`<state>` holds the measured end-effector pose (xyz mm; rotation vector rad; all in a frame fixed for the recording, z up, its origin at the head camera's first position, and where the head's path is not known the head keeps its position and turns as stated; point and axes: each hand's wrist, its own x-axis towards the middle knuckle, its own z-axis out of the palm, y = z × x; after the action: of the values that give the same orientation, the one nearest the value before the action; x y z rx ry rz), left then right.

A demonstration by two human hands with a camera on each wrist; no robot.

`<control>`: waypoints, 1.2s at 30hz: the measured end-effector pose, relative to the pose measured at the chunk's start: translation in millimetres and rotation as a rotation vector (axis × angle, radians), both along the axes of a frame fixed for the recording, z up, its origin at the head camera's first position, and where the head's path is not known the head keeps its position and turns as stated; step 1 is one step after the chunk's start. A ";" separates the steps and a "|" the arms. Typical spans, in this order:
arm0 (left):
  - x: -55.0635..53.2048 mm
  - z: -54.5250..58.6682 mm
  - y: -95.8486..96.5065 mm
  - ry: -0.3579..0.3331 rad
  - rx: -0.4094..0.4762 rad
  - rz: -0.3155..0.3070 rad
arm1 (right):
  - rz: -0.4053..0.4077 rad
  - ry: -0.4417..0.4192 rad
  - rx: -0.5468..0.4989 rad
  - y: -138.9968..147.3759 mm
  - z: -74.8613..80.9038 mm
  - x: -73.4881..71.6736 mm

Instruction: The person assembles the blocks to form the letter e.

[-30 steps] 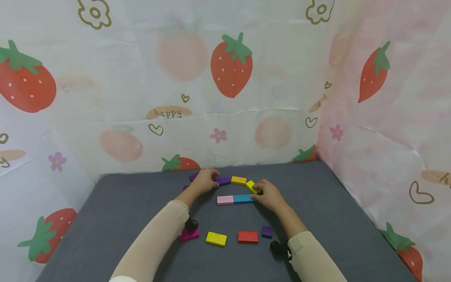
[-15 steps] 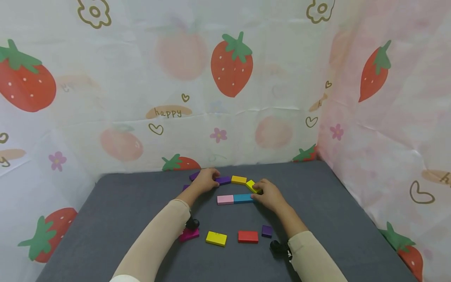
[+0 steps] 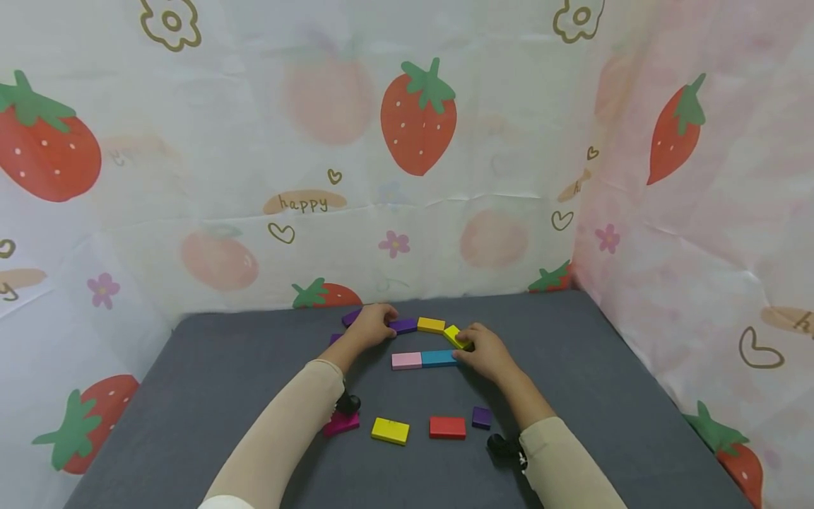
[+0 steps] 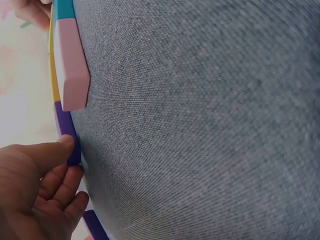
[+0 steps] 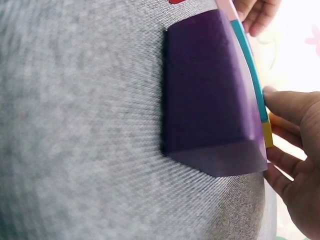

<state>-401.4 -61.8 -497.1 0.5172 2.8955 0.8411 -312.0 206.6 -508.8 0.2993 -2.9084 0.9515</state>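
Flat coloured blocks form a curved row at the back of the dark cloth. My left hand (image 3: 370, 325) holds the left end of a purple block (image 3: 403, 326), its thumb on the block in the left wrist view. To the right follow an orange block (image 3: 431, 325) and a slanted yellow block (image 3: 453, 335). My right hand (image 3: 486, 351) grips the yellow block's right end, its thumb close to the blue block (image 3: 439, 359). A pink block (image 3: 406, 362) abuts the blue one in front of the curve. My right fingers partly hide the blocks' right ends.
Nearer the front lie a magenta block (image 3: 341, 423), a yellow block (image 3: 391, 431), a red block (image 3: 448, 428) and a small purple block (image 3: 481, 418). Two more purple blocks show partly behind my left arm. A strawberry-print curtain (image 3: 420, 247) stands behind the table.
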 end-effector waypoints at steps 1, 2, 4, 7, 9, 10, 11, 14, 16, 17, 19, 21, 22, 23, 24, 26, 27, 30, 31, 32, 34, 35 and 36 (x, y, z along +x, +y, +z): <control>0.2 0.1 0.0 0.001 -0.001 0.000 | 0.001 0.001 -0.001 0.0 -0.2 -0.1; 0.3 0.2 0.0 0.001 0.000 0.000 | 0.002 0.002 -0.003 0.2 -0.3 0.0; 0.3 0.2 0.1 0.002 0.004 0.001 | 0.003 0.000 -0.008 0.4 -0.5 -0.3; -0.1 0.0 0.4 0.001 0.010 0.003 | 0.002 0.002 -0.007 0.7 -0.4 -0.6; -0.6 -0.3 0.6 -0.002 0.010 0.004 | 0.001 -0.001 -0.007 0.9 -0.3 -0.9; -0.6 -0.4 0.7 -0.002 0.010 0.005 | 0.001 0.000 -0.005 1.0 0.0 -0.9; -0.6 -0.4 0.8 -0.001 0.009 0.005 | 0.001 0.002 -0.003 1.0 0.0 -1.0; -0.9 -0.5 0.7 0.001 0.008 0.005 | 0.003 0.003 -0.003 0.9 0.9 -1.1; -1.2 -0.8 0.6 0.001 0.009 0.006 | 0.005 0.004 -0.001 0.8 1.4 -1.1; -1.5 -1.1 0.5 0.000 0.007 0.007 | 0.006 0.004 0.000 0.7 1.4 -1.0; -2.0 -1.9 0.4 -0.003 0.006 0.011 | 0.007 0.003 0.005 0.5 1.5 -0.8; -2.5 -2.5 0.4 -0.007 0.007 0.015 | 0.006 0.003 0.006 0.3 1.3 -0.6; -2.7 -2.7 0.4 -0.006 0.008 0.017 | 0.007 0.003 0.006 0.2 1.3 -0.3; -2.8 -2.9 0.3 -0.005 0.010 0.016 | 0.007 0.005 0.005 0.1 1.3 -0.1; -2.7 -3.1 0.5 -0.001 0.011 0.015 | 0.008 0.006 0.003 0.0 1.3 0.1; -3.3 -3.5 0.7 0.003 0.015 0.017 | 0.010 0.012 -0.003 0.0 1.7 0.5; -3.2 -3.4 0.8 0.006 0.014 0.015 | 0.010 0.014 -0.003 -0.1 2.0 0.7; -2.8 -3.1 1.1 0.011 0.009 0.012 | 0.011 0.015 -0.005 -0.1 2.3 1.2; -2.9 -2.9 1.0 0.010 0.008 0.013 | 0.011 0.015 -0.003 -0.2 2.5 1.4; -2.4 -2.4 1.0 0.010 0.003 0.009 | 0.011 0.013 -0.001 -0.3 2.5 1.4; -2.1 -2.2 1.0 0.008 0.001 0.008 | 0.011 0.009 0.002 -0.3 2.3 1.3; -2.0 -2.0 1.1 0.006 0.001 0.007 | 0.012 0.009 0.004 -0.3 2.2 1.2; -1.9 -1.7 1.2 0.008 -0.002 0.006 | 0.012 0.010 0.006 -0.3 2.1 1.1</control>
<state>-403.3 -60.6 -498.8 0.5131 2.9061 0.8381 -310.9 206.4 -506.6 0.3209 -2.9042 0.9412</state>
